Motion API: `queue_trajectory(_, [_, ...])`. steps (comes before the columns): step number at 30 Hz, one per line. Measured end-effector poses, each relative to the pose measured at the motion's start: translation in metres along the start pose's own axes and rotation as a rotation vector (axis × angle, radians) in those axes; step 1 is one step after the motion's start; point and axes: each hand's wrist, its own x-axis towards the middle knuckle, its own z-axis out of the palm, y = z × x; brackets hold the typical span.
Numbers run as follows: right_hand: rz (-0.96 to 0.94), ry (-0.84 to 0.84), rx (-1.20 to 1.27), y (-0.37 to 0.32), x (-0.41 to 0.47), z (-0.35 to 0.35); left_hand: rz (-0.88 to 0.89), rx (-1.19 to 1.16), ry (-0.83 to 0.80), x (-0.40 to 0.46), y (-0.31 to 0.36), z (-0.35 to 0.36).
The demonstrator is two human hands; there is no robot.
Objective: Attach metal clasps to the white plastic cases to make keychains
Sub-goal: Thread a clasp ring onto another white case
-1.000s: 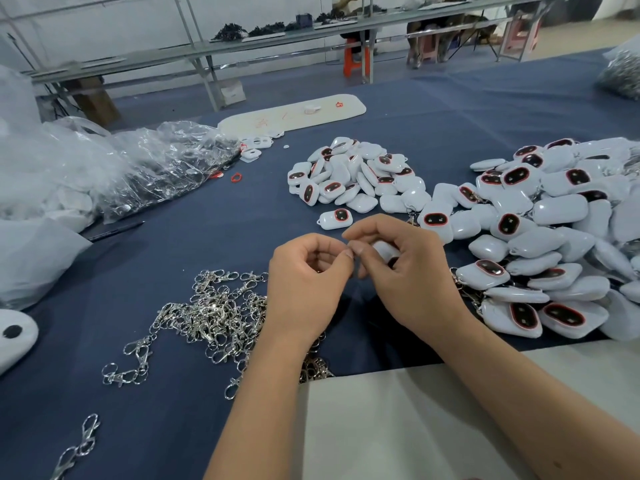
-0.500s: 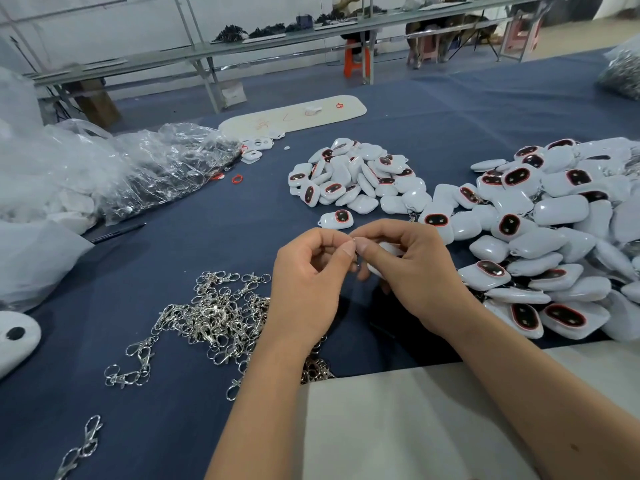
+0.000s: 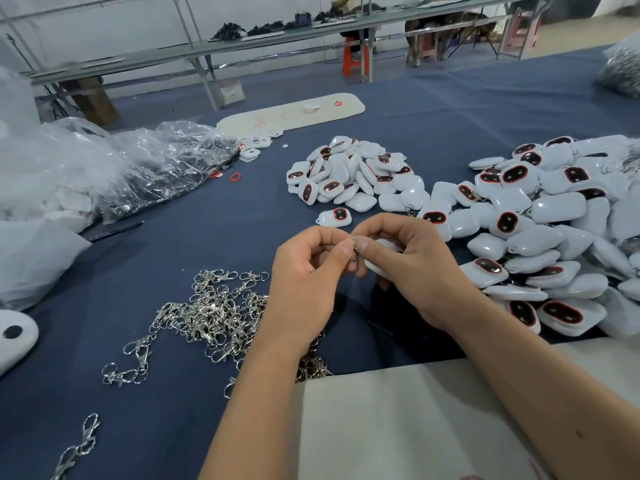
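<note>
Your left hand (image 3: 308, 271) pinches a small silver metal clasp ring (image 3: 354, 244) at its fingertips, touching your right hand (image 3: 415, 268), which grips a white rounded plastic case (image 3: 379, 263) just right of the ring; spare clasps (image 3: 214, 313) lie on the bench nearer your left.

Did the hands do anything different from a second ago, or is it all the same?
Almost the same. The left hand and right hand still meet fingertip to fingertip, pinching a small metal clasp, and the right hand still holds a white case. Nothing was picked up or let go. The clasp pile and the case piles stayed put.
</note>
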Motion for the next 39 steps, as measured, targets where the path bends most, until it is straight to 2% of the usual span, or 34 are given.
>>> queue_trajectory(14, [0.026,-0.056,-0.078,0.0002,0.0013,0.0004,-0.055,-0.021,0.002,0.0016,-0.0039,-0.0002])
queue_trajectory(27, [0.041,0.013,-0.107,-0.0031,-0.0007,0.0051,-0.095,0.016,0.042,0.003,-0.0074,-0.0023])
queue_trajectory(39, [0.035,0.047,-0.107,-0.0051,-0.0008,0.0063,-0.04,0.153,0.01,-0.0004,0.0017,0.0034])
